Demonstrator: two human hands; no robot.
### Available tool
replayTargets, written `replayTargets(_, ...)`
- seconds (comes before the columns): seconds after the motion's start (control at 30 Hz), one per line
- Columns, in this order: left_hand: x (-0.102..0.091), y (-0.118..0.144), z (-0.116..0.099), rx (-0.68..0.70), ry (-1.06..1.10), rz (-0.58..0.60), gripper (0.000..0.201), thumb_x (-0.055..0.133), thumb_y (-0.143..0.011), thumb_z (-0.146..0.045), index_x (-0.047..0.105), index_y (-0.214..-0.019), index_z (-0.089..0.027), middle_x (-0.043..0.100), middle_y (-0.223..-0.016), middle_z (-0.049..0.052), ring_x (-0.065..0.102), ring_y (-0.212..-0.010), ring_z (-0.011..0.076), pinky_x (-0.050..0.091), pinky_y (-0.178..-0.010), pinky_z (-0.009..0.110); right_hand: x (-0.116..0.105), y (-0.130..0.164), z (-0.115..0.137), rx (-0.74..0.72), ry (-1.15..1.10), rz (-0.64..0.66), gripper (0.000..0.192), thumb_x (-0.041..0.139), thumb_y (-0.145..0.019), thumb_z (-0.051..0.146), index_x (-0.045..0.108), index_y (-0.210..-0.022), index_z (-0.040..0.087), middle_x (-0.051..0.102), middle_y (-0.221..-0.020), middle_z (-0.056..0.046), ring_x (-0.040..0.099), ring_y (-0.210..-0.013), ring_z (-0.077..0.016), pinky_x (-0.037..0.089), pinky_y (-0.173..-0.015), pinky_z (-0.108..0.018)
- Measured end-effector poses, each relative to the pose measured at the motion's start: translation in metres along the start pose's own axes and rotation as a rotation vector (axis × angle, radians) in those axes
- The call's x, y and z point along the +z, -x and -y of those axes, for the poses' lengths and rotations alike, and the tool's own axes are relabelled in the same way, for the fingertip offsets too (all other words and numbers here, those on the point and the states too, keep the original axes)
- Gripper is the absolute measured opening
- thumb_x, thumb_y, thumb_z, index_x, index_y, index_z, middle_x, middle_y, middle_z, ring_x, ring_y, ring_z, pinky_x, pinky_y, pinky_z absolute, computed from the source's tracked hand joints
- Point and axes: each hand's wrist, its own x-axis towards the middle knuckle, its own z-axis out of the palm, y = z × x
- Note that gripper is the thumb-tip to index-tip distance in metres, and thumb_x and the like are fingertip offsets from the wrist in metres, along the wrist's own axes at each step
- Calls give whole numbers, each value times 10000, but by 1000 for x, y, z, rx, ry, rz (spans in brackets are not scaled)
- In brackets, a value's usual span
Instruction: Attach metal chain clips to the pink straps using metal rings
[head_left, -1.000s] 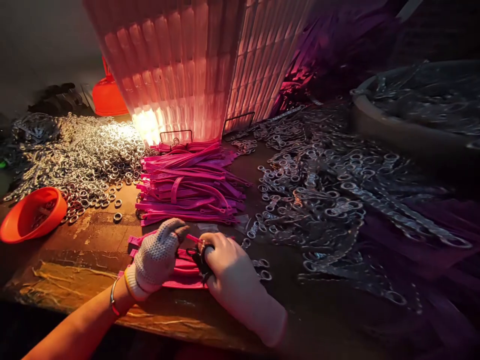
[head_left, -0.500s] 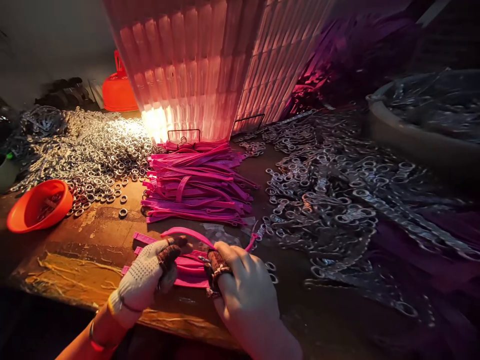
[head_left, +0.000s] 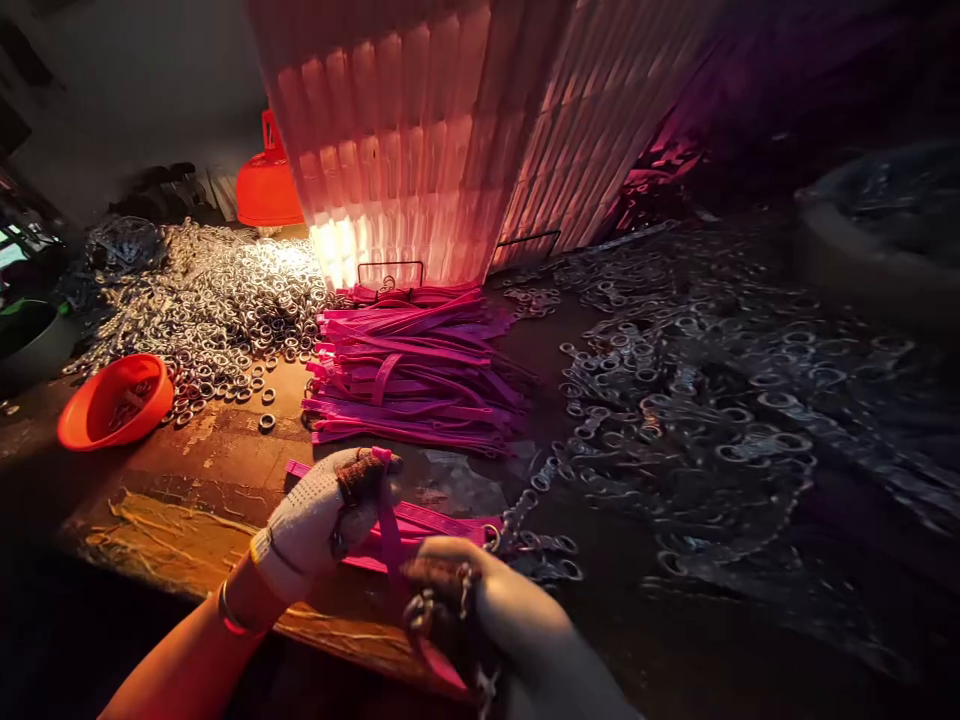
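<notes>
My left hand (head_left: 315, 515), in a pale knit glove with brown wrappings on the fingers, pinches the upper end of a pink strap (head_left: 388, 530). The strap runs down to my right hand (head_left: 510, 600), whose bare fingers have brown wraps and are closed on it lower down. The strap's tail comes out below that hand. Motion smears the right fingers; shiny metal bits show by them, but I cannot tell whether they are held. Under and behind both hands lie finished-looking pink straps (head_left: 457, 522) with metal chain links (head_left: 551, 555) at their right end.
A stack of pink straps (head_left: 420, 400) lies behind my hands. Metal rings and links (head_left: 217, 300) are heaped at left, beside an orange bowl (head_left: 112, 405). More metal links (head_left: 675, 400) spread at right. A ribbed translucent sheet (head_left: 405, 150) stands behind, beside an orange lamp (head_left: 266, 190).
My right hand has moved down towards me, drawing the pink strap straighter between both hands. My left hand now grips its upper end. The whole view has shifted, with things sitting further right.
</notes>
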Motion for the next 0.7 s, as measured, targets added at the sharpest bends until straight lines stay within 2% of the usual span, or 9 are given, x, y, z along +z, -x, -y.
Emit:
replayTargets(0.07, 2, 3, 6, 22, -141, 70, 358, 614, -870, -477, 595, -769, -133, 505, -550, -39, 261, -346, 18, 169, -329, 167, -19, -15, 4, 38, -8, -5, 373, 495, -861, 87, 653, -1157, 250, 726, -934, -33, 679, -807, -186, 535, -721, -279)
replayTargets(0.13, 4, 5, 13, 24, -245, 111, 420, 587, -878, -517, 547, -687, -145, 440, -487, -53, 269, -349, 30, 171, -332, 170, -32, -26, 6, 72, 24, 4, 357, 496, -839, 81, 660, -1121, 227, 713, -1001, -56, 663, -905, -203, 520, -786, -297)
replayTargets(0.27, 9, 6, 20, 3, -348, 88, 463, 570, -853, -597, 514, -678, -172, 411, -454, -68, 258, -345, 47, 178, -334, 185, -36, -31, 6, 104, 331, 81, 192, 547, -755, 69, 665, -850, 185, 683, -857, -72, 612, -770, -201, 446, -680, -286)
replayTargets(0.37, 12, 6, 17, 15, -456, 131, 474, 535, -863, -610, 510, -676, -175, 408, -453, -65, 261, -367, 56, 177, -361, 195, -30, -27, 8, 52, 575, 95, 88, 628, -687, 97, 619, -701, 183, 641, -731, -57, 538, -643, -178, 339, -597, -289)
replayTargets(0.5, 12, 6, 14, 220, -843, 222, 334, 528, -919, -411, 578, -723, -146, 588, -662, 2, 446, -582, 90, 312, -527, 198, -28, -23, 12, -56, 767, 33, 124, 631, -604, 87, 570, -609, 194, 602, -648, -59, 468, -578, -170, 241, -568, -321)
replayTargets(0.6, 10, 6, 21, 361, -1137, 262, 158, 514, -865, -178, 598, -736, -143, 628, -712, 22, 480, -630, 118, 305, -573, 231, -25, -18, 8, -53, 815, 20, 144, 579, -572, 65, 552, -591, 206, 587, -623, -55, 456, -560, -175, 233, -564, -332)
replayTargets(0.63, 9, 5, 24, 381, -1184, 268, 135, 504, -827, -119, 606, -743, -141, 634, -714, 28, 492, -633, 126, 310, -581, 238, -25, -15, 6, -26, 810, 14, 143, 567, -579, 67, 555, -598, 208, 586, -620, -53, 463, -560, -178, 244, -566, -332)
replayTargets(0.7, 7, 3, 30, 375, -1141, 301, 177, 477, -799, -66, 639, -800, -137, 666, -784, 44, 543, -694, 147, 354, -630, 244, -25, -10, 1, 41, 750, 27, 130, 555, -627, 78, 584, -648, 203, 609, -655, -52, 501, -589, -185, 286, -581, -322)
